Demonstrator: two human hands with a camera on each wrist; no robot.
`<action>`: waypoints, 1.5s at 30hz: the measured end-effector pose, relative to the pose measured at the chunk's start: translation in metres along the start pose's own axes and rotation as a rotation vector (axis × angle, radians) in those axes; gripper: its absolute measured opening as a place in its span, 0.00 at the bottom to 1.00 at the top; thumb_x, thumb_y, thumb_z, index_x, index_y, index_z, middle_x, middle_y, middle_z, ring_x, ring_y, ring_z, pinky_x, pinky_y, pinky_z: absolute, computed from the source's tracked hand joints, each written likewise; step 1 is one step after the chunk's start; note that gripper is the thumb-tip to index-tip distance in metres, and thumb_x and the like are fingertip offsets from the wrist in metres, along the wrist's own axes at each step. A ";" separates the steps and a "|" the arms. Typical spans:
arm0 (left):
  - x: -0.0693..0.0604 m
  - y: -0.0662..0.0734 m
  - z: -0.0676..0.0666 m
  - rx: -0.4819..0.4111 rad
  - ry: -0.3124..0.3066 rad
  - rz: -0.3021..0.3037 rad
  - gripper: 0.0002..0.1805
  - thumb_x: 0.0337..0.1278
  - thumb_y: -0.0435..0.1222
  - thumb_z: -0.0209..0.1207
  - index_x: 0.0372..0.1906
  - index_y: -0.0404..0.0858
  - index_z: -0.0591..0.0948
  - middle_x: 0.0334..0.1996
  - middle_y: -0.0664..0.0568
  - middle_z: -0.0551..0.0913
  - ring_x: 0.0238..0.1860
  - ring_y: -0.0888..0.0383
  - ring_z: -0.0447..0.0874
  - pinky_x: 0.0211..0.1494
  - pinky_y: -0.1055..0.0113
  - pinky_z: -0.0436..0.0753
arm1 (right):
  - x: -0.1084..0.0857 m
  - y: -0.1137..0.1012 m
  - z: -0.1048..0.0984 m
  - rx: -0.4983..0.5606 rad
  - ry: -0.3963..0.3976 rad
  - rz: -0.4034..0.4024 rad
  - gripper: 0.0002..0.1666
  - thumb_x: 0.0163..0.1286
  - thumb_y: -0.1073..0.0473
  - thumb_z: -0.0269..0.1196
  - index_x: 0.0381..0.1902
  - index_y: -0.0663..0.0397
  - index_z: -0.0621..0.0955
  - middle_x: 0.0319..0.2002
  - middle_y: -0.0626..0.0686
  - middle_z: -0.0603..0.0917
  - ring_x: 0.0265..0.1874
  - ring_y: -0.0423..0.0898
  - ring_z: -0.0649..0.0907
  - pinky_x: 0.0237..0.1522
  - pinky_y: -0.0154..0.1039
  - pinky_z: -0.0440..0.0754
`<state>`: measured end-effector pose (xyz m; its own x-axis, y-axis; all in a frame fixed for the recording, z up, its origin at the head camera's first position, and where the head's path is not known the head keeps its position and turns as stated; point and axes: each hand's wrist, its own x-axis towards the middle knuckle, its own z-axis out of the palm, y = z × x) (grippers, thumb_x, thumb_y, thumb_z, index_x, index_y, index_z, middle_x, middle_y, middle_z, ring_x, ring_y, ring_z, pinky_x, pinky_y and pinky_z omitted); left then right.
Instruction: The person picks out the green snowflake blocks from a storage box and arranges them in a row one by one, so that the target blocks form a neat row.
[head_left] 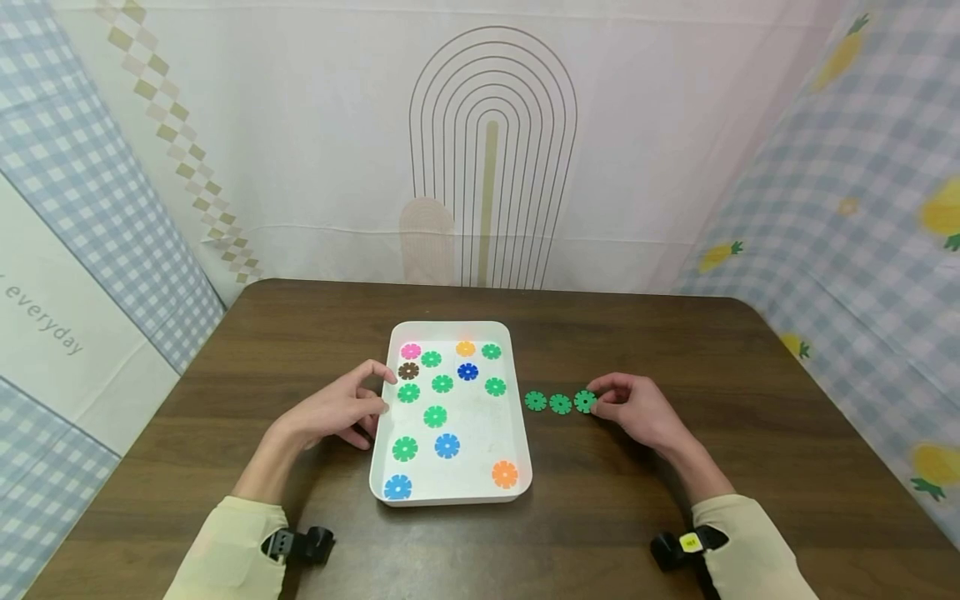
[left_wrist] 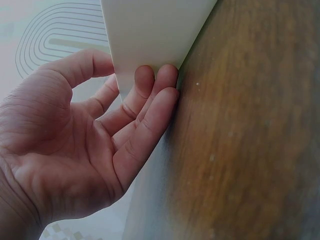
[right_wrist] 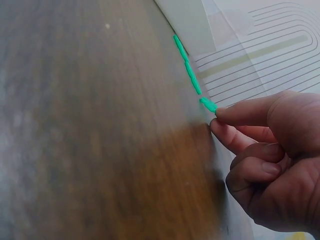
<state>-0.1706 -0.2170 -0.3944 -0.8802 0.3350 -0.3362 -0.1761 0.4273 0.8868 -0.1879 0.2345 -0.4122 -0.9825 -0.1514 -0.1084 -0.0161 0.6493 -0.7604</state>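
A white tray (head_left: 480, 433) holds several flower-shaped discs in green, blue, orange, pink and brown. The left hand (head_left: 341, 410) grips the tray's left edge; in the left wrist view the fingertips of that hand (left_wrist: 100, 120) lie against the tray's outer wall (left_wrist: 150, 35). To the right of the tray, two green discs (head_left: 536, 401) (head_left: 560, 404) lie in a row on the table. At the row's right end the right hand (head_left: 637, 410) pinches a third green disc (head_left: 584, 402) between thumb and finger. From the right wrist, this disc (right_wrist: 208, 104) looks slightly tilted beside the other two.
The brown wooden table (head_left: 622, 517) reaches out on both sides of the tray. Behind it hangs a pale cloth (head_left: 330, 150) with arch lines, and checked cloth (head_left: 847, 208) hangs at the sides. A black wrist camera (head_left: 311, 546) is worn on each arm.
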 end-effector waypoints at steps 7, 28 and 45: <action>0.000 0.000 0.000 0.001 0.003 0.000 0.26 0.70 0.34 0.57 0.69 0.41 0.65 0.39 0.44 0.82 0.35 0.52 0.82 0.35 0.57 0.89 | 0.000 0.000 0.000 -0.007 0.002 -0.003 0.15 0.72 0.63 0.68 0.56 0.57 0.85 0.39 0.54 0.84 0.37 0.49 0.78 0.39 0.40 0.75; -0.001 0.000 0.001 0.005 0.005 0.003 0.26 0.71 0.35 0.57 0.69 0.41 0.65 0.40 0.44 0.83 0.35 0.52 0.83 0.35 0.56 0.90 | -0.001 0.000 -0.002 -0.022 0.005 0.006 0.16 0.72 0.63 0.68 0.56 0.58 0.85 0.37 0.53 0.82 0.35 0.49 0.77 0.38 0.40 0.74; -0.001 0.002 0.000 0.000 -0.001 0.004 0.26 0.72 0.35 0.57 0.69 0.41 0.65 0.40 0.43 0.83 0.34 0.52 0.83 0.36 0.57 0.89 | -0.004 -0.041 -0.014 0.005 0.040 -0.107 0.20 0.73 0.56 0.70 0.59 0.58 0.84 0.41 0.56 0.82 0.41 0.51 0.78 0.35 0.39 0.77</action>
<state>-0.1698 -0.2168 -0.3927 -0.8803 0.3381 -0.3328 -0.1724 0.4255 0.8884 -0.1856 0.2194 -0.3714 -0.9818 -0.1900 -0.0005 -0.1210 0.6274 -0.7693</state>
